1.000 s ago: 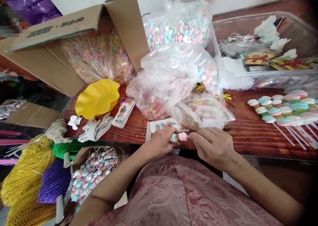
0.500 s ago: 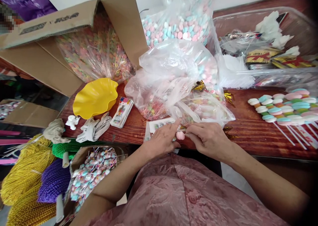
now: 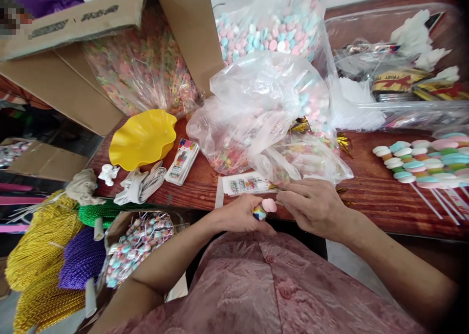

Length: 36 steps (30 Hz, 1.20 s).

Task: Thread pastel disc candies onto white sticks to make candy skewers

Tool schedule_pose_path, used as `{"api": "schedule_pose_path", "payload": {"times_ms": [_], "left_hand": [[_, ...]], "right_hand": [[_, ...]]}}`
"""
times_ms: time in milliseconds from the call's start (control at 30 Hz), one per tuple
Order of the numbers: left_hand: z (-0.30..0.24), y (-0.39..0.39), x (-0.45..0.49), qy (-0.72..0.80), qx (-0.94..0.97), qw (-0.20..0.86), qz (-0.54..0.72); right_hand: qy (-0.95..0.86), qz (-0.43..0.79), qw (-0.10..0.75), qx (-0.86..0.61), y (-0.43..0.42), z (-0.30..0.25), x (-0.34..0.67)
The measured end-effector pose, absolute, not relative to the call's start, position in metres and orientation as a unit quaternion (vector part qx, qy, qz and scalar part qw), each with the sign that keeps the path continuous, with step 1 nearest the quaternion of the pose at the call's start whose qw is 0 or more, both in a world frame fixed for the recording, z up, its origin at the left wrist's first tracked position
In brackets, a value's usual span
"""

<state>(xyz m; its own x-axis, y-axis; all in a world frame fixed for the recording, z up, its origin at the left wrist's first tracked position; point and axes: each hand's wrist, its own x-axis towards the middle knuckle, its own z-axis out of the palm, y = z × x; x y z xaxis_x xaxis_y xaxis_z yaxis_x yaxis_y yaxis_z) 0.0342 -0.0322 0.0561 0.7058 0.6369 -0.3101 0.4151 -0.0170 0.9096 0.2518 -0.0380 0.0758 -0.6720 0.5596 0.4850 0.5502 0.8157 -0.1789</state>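
Close to the table's front edge, my left hand (image 3: 240,213) is closed around a small pink candy (image 3: 269,205) and a bit of blue-and-yellow printed wrapper (image 3: 260,213). The candy pokes out between thumb and fingers; the rest is hidden in the palm. Just right of it, my right hand (image 3: 311,206) has its fingertips pinched together beside the candy. What those fingers hold, if anything, is too small to make out. Behind my hands lie printed wrappers (image 3: 244,183) and a clear plastic bag (image 3: 227,153) of colourful candies.
Candy skewers (image 3: 421,165) on white sticks lie at right. A clear bin (image 3: 403,104) stands behind them. At left are a yellow wavy dish (image 3: 142,141), a wrapper stack (image 3: 182,163) and a cardboard box (image 3: 186,26). Below, another box holds wrapped candies (image 3: 141,248), beside yellow cords (image 3: 34,246).
My left hand has turned and drawn back from the wrappers, its fingers now curled so the printed wrapper shows. My right hand stays pinched beside the candy. The view has shifted slightly.
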Motion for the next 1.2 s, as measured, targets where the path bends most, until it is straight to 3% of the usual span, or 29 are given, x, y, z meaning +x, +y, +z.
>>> {"api": "schedule_pose_path", "payload": {"times_ms": [167,367,567,867,967,1133,1200], "left_hand": [[0.054,-0.029,0.035,0.339,0.669,0.657,0.078],[0.058,-0.033,0.032,0.407,0.695,0.579,0.129],[0.056,-0.042,0.037,0.366,0.522,0.770,0.017],[0.056,-0.037,0.050,0.336,0.505,0.795,-0.009],[0.055,-0.034,0.054,0.300,0.560,0.772,-0.002],[0.068,-0.024,0.042,0.332,0.719,0.595,0.136],[0.074,-0.022,0.032,0.350,0.727,0.574,0.142]], "right_hand": [[-0.935,0.017,0.215,-0.282,-0.034,0.083,0.253],[-0.911,-0.026,0.231,-0.342,-0.034,0.081,0.262],[-0.932,-0.061,0.224,-0.280,-0.038,0.080,0.266],[-0.950,0.027,0.234,-0.207,-0.047,0.073,0.252],[-0.945,0.075,0.251,-0.196,-0.045,0.070,0.243],[-0.937,0.072,0.261,-0.220,-0.032,0.077,0.248],[-0.928,0.056,0.279,-0.241,-0.029,0.082,0.255]]}}
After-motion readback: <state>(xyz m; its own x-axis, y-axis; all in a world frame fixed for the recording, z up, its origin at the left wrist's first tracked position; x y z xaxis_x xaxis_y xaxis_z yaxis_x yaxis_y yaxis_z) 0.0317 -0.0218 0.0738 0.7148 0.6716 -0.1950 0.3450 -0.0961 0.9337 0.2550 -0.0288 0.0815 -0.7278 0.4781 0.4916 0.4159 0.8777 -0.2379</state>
